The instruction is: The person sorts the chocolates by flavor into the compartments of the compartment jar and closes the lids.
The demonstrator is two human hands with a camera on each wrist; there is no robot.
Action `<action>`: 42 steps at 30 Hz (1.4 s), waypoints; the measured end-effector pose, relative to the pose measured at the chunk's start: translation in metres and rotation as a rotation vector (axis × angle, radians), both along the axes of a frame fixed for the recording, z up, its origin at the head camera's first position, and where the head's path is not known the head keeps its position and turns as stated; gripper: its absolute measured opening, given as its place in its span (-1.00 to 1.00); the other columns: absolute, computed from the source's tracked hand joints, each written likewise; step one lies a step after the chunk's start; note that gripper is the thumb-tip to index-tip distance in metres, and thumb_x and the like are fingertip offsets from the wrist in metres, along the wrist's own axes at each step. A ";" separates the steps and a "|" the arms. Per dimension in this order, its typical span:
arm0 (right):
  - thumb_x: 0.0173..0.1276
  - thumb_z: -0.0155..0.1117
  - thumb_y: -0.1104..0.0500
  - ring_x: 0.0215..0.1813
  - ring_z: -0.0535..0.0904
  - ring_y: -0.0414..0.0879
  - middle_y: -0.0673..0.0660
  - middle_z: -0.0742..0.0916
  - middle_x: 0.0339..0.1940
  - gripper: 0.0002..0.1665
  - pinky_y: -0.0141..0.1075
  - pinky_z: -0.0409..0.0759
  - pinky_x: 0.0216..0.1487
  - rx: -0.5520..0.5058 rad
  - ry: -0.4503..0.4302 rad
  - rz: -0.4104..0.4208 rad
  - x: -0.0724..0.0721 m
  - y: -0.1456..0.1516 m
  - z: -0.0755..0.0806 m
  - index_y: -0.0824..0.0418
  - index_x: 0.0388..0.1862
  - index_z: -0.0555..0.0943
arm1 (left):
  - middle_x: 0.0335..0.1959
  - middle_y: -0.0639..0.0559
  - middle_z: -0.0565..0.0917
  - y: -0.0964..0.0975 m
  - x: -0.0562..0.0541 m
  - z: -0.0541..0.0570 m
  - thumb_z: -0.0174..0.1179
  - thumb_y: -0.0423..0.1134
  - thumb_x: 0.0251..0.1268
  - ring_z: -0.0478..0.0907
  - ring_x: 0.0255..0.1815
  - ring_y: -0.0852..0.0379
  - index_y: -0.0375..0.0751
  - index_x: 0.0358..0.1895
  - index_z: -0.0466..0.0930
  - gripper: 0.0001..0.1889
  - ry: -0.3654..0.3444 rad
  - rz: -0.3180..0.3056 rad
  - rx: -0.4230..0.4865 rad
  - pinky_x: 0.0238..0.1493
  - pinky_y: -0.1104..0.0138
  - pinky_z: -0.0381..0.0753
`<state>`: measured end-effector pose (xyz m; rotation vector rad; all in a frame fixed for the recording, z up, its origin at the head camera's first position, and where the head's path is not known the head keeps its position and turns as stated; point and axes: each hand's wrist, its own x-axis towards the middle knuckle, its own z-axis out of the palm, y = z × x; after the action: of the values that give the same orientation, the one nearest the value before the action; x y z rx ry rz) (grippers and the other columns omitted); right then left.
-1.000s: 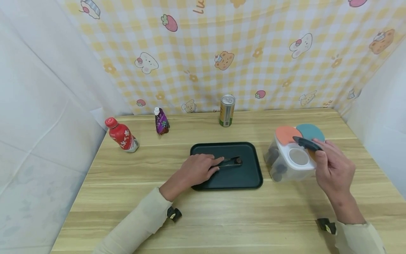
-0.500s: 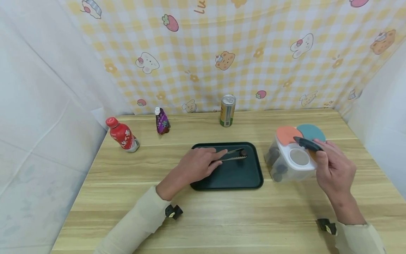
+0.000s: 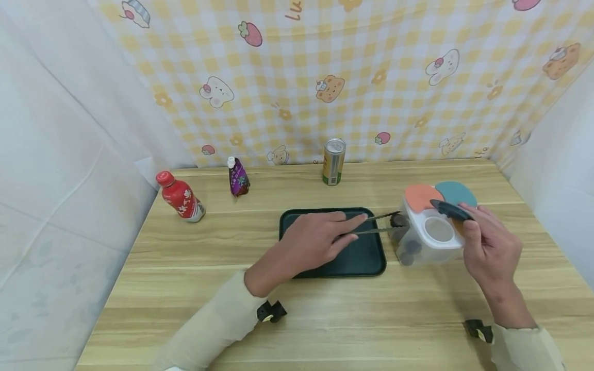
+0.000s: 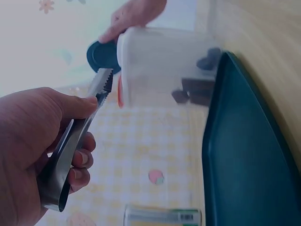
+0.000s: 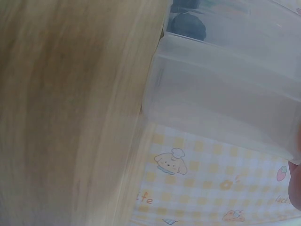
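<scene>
My left hand grips metal tongs above the dark green tray. A small dark round piece sits between the serrated tips, beside the clear container; its kind is too small to tell. My right hand pinches a dark flap lid and holds it raised, leaving one round opening of the container uncovered. Dark pieces lie in other compartments. In the right wrist view, the compartment nearest the camera shows no dark pieces, and only fingertips appear.
Orange and teal lids lie flat on the container. A can stands behind the tray. To the left are a purple spout pouch and a tilted-looking red bottle. A checked curtain hangs behind the table.
My left hand has lifted the tongs and the dark piece off the tray and carried them right toward the container. The right hand stays at the raised lid.
</scene>
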<state>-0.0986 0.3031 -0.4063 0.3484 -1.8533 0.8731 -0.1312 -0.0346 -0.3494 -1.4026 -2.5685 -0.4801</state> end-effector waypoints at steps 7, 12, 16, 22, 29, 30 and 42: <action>0.59 0.21 -0.10 0.10 0.65 -0.35 0.52 0.73 -0.25 -0.29 -0.30 0.51 0.26 0.000 -0.004 0.004 0.000 0.000 0.000 0.61 -0.32 0.73 | -0.44 0.20 0.43 0.024 0.004 0.000 0.10 -0.03 0.63 0.25 -0.61 0.28 0.05 0.48 0.50 -0.54 0.019 -0.021 0.020 -0.59 0.41 0.24; 0.60 0.19 -0.09 0.11 0.65 -0.34 0.52 0.74 -0.25 -0.28 -0.28 0.51 0.27 0.010 -0.002 0.000 0.000 0.000 0.001 0.61 -0.33 0.73 | -0.34 0.21 0.55 0.041 0.004 0.000 0.07 -0.04 0.64 0.32 -0.55 0.33 0.08 0.47 0.51 -0.56 0.034 -0.006 0.003 -0.57 0.45 0.26; 0.60 0.18 -0.10 0.12 0.65 -0.33 0.51 0.74 -0.25 -0.29 -0.29 0.51 0.27 0.016 -0.006 -0.009 0.000 0.001 0.001 0.60 -0.31 0.73 | -0.24 0.22 0.62 0.050 0.005 0.001 0.04 -0.01 0.66 0.37 -0.51 0.35 0.10 0.51 0.46 -0.54 0.028 0.008 -0.044 -0.57 0.48 0.27; 0.60 0.18 -0.10 0.12 0.65 -0.33 0.50 0.74 -0.24 -0.30 -0.25 0.51 0.28 0.019 -0.014 -0.013 0.000 0.002 -0.001 0.60 -0.27 0.74 | -0.23 0.20 0.63 0.054 0.004 -0.001 0.03 0.00 0.66 0.39 -0.51 0.34 0.11 0.52 0.44 -0.53 0.014 0.008 -0.059 -0.59 0.48 0.26; 0.60 0.18 -0.09 0.12 0.65 -0.34 0.48 0.75 -0.23 -0.31 -0.22 0.51 0.29 0.027 -0.011 -0.021 -0.001 0.004 -0.003 0.59 -0.30 0.74 | -0.26 0.18 0.61 0.055 0.003 -0.002 0.07 0.03 0.63 0.36 -0.55 0.34 0.10 0.50 0.47 -0.53 0.007 0.005 -0.053 -0.60 0.48 0.26; 0.61 0.18 -0.09 0.13 0.65 -0.34 0.48 0.75 -0.22 -0.31 -0.22 0.51 0.29 0.030 -0.016 -0.023 -0.001 0.004 -0.003 0.59 -0.31 0.74 | -0.26 0.17 0.61 0.055 0.003 -0.002 0.07 0.03 0.63 0.36 -0.56 0.34 0.11 0.50 0.48 -0.53 0.003 0.008 -0.058 -0.60 0.48 0.25; 0.60 0.18 -0.10 0.13 0.65 -0.32 0.49 0.75 -0.22 -0.28 -0.25 0.51 0.28 0.026 -0.013 -0.005 -0.001 0.005 -0.004 0.61 -0.34 0.73 | -0.13 0.13 0.64 0.057 0.003 0.000 0.06 0.05 0.62 0.38 -0.53 0.33 0.11 0.50 0.48 -0.52 -0.045 0.032 -0.083 -0.62 0.47 0.27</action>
<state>-0.0994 0.3077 -0.4107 0.3547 -1.8783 0.8505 -0.1281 0.0225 -0.3491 -1.3897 -2.6716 -0.4086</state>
